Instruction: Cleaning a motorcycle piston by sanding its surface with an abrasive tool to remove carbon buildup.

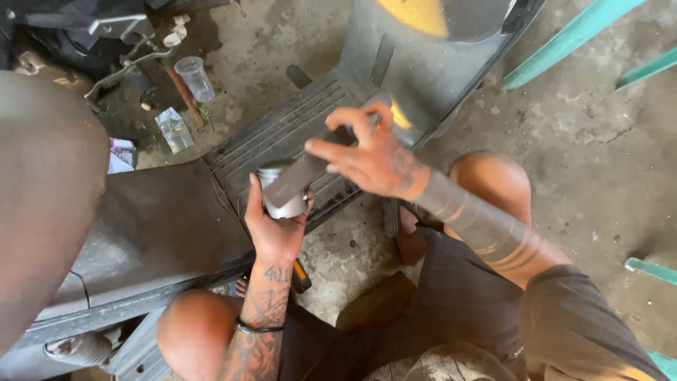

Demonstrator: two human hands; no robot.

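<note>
A short metal cylinder, which looks like a piston, is held upright in the left hand, the fingers wrapped closed around its lower side. It is kept just above the ribbed footboard of a scooter, between the person's knees. A flat dark bar, seemingly a file or a strip of abrasive, is gripped at its upper end by the right hand, fingers closed on it, and its lower end is laid across the cylinder's top edge. The step in hand is judged to be dressing or cleaning of the cylinder's crown. For a further stroke, the bar would need to be kept flat and the cylinder held steady. A clear plastic cup stands well apart on the concrete floor.
</note>
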